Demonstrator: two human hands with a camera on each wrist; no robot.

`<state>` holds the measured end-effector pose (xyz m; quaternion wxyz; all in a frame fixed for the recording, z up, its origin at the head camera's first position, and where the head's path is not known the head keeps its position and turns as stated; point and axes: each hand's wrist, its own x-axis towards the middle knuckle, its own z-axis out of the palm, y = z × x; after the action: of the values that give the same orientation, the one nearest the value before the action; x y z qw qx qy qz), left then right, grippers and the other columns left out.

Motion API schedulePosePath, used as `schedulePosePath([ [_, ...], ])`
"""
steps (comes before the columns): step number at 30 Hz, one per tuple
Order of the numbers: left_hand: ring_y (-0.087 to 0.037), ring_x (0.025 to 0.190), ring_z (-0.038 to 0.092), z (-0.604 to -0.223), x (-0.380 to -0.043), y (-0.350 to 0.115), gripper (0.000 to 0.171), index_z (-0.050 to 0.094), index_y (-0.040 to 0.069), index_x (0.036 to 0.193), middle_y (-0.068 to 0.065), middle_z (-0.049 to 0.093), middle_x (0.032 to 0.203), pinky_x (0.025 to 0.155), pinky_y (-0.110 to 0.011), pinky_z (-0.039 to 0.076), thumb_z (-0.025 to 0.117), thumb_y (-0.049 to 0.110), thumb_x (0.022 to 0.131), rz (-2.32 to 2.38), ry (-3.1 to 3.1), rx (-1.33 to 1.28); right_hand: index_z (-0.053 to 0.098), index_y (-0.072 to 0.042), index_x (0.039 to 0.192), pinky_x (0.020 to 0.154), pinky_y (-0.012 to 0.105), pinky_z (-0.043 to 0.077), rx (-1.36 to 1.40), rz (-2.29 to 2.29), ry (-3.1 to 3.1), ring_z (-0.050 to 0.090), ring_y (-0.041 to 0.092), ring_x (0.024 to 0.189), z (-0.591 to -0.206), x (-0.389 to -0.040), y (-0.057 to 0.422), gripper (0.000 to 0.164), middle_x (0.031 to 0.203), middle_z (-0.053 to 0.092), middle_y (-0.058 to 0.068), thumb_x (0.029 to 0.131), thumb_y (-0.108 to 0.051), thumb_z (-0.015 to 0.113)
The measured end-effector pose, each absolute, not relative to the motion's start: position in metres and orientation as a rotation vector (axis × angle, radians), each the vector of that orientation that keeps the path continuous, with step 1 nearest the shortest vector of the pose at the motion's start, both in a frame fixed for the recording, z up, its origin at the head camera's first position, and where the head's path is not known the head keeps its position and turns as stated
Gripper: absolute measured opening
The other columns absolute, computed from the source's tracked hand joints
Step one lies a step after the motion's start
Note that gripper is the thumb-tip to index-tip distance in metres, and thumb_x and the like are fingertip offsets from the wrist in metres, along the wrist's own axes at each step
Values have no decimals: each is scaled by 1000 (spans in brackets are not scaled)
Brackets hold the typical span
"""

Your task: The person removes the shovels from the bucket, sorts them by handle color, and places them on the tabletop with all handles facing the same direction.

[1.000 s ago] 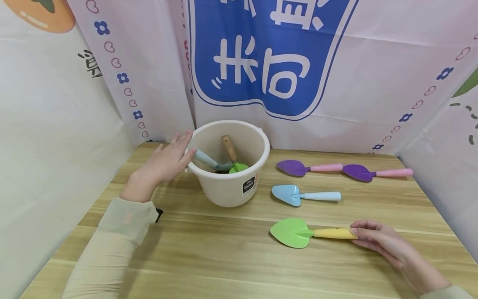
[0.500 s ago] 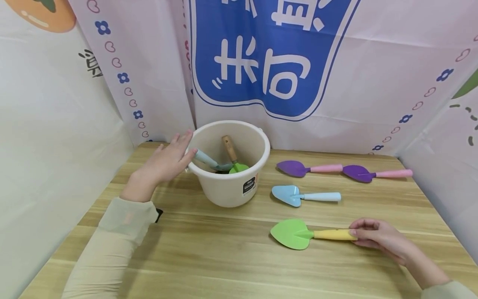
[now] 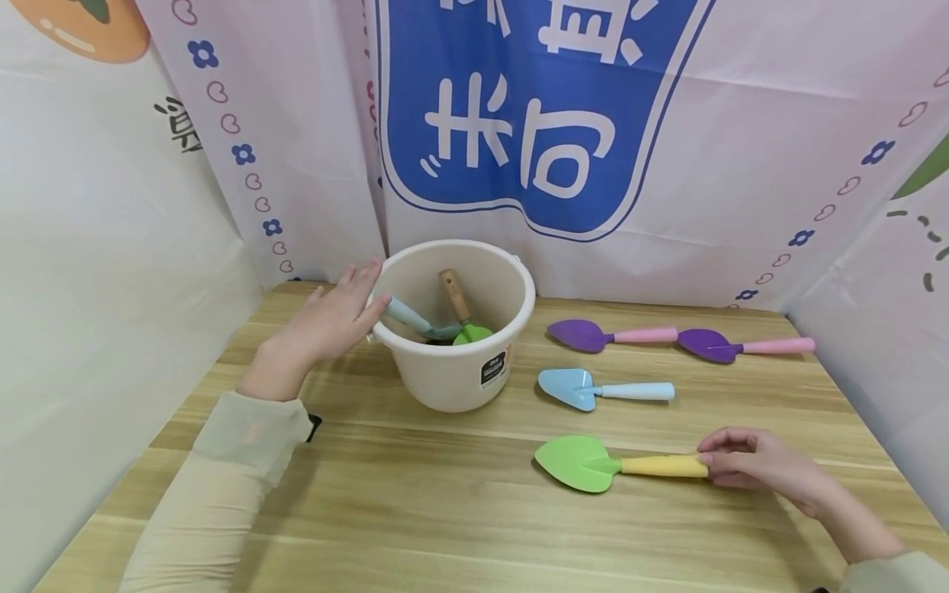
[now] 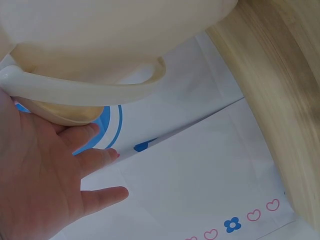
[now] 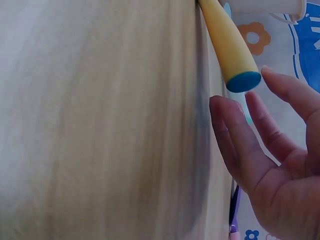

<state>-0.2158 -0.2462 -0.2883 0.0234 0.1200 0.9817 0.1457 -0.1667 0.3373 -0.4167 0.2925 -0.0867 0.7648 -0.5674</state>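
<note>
My left hand (image 3: 322,317) rests on the left rim of a white bucket (image 3: 452,383), fingers stretched out. In the left wrist view, the fingers extend below the bucket's handle (image 4: 85,90). Inside the bucket are a light blue trowel (image 3: 408,315) and a green trowel with a wooden handle (image 3: 455,295). On the table lies a larger green trowel (image 3: 582,463) with a yellow handle (image 5: 227,42), its blade pointing left. Around the end of that handle is my right hand (image 3: 767,469). The right wrist view shows its thumb and fingers parted, fingertips right by the teal end cap (image 5: 243,81).
Behind the yellow-handled trowel lies a light blue trowel (image 3: 571,387). Farther back are two purple trowels with pink handles, the left one (image 3: 582,335) and the right one (image 3: 708,344), end to end. A printed curtain (image 3: 667,263) stands behind the wooden table (image 3: 415,511).
My right hand has loosened and drawn slightly back at the end of the yellow handle. The green trowel lies in nearly the same place. My left hand stays on the bucket rim.
</note>
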Motion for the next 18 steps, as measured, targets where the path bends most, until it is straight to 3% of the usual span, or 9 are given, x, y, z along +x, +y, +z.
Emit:
schedulePosePath([
  [12, -43, 155, 3, -288, -216, -246, 70, 4, 4, 165, -16, 7, 170, 118, -71, 5, 25, 45, 112, 450, 3054, 380, 51, 24, 123, 85, 34, 61, -408, -1387, 2218, 72, 16, 97, -383, -178, 340, 36, 109, 68, 10, 105, -7, 56],
  [18, -44, 154, 4, -287, -215, -245, 70, 4, 4, 164, -16, 7, 170, 118, -71, 5, 24, 45, 112, 446, 3052, 383, 57, 20, 121, 83, 31, 61, -555, -1360, 2290, 71, 10, 98, -362, -186, 332, 28, 110, 68, 3, 103, -2, 58],
])
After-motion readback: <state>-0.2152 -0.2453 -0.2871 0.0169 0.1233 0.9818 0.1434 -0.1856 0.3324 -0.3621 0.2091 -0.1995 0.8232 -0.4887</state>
